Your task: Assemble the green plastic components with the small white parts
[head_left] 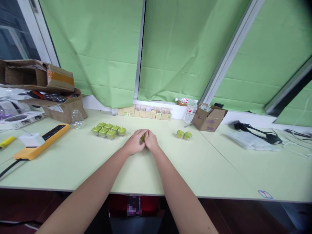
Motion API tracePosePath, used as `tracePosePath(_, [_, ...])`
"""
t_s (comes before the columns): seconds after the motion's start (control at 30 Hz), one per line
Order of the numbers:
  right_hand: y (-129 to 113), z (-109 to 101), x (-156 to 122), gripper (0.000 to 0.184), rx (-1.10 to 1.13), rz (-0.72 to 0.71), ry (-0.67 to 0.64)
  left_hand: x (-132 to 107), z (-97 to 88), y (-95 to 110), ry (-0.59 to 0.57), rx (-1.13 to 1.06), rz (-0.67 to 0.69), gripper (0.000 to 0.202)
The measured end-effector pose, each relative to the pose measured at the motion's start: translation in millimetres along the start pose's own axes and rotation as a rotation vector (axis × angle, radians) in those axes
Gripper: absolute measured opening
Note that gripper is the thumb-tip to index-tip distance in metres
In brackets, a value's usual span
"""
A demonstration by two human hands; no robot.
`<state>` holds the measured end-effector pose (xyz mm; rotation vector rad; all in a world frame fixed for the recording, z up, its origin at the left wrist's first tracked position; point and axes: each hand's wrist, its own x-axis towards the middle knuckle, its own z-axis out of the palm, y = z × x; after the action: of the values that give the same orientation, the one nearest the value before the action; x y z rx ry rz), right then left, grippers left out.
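My left hand (135, 142) and my right hand (150, 139) meet above the middle of the table. Both are closed around a small green container (142, 139), mostly hidden by my fingers. To the left stands a group of several small clear containers with green lids (111, 133), each lid bearing a small knob. On the right, two more green-topped containers (184, 134) sit side by side, apart from my hands.
Small beige boxes (147, 112) line the back edge. Plastic bottles (190, 112) and a cardboard box (209, 117) stand at back right. A yellow power strip (44, 143), a clear jar (77, 119) and stacked cartons (36, 76) occupy the left. Black straps (258, 131) lie far right.
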<state>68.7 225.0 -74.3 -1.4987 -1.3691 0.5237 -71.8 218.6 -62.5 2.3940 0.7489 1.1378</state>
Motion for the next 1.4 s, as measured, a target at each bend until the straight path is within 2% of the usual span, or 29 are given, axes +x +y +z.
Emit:
tracePosePath(0.1, [-5.8, -2.8, -1.2, 0.026, -0.098, 0.048, 0.021, 1.3, 3.2, -7.8, 0.043, -0.061, -0.022, 0.064])
tracePosePath(0.17, [-9.7, -4.1, -1.9, 0.031, -0.069, 0.071, -0.013, 2.7, 4.7, -11.6, 0.078, -0.084, -0.042, 0.062])
tracePosePath(0.27, [-14.3, -4.9, -3.9, 0.032, 0.12, 0.066, -0.099, 4.7, 5.3, -13.8, 0.141, -0.072, -0.063, 0.06])
tracePosePath(0.4, [-16.6, -4.6, -6.7, 0.038, 0.439, 0.14, -0.299, 6.5, 3.5, -13.3, 0.219, 0.0, -0.088, 0.054])
tracePosePath(0.47, [-16.5, -4.2, -7.4, 0.04, 0.506, 0.152, -0.333, 7.1, 2.4, -12.5, 0.236, 0.018, -0.099, 0.052])
tracePosePath(0.8, [-15.6, -6.1, -5.9, 0.036, 0.479, 0.124, -0.326, 8.8, 3.8, -12.5, 0.242, -0.071, -0.072, 0.047])
tracePosePath(1.1, [-19.8, -9.6, -6.3, 0.029, 0.463, 0.188, -0.326, 8.9, 4.7, -18.1, 0.22, -0.147, -0.082, 0.044])
tracePosePath(1.4, [-21.3, -11.5, -6.3, 0.018, 0.427, 0.225, -0.297, 7.0, 5.1, -11.3, 0.202, -0.032, -0.021, 0.047])
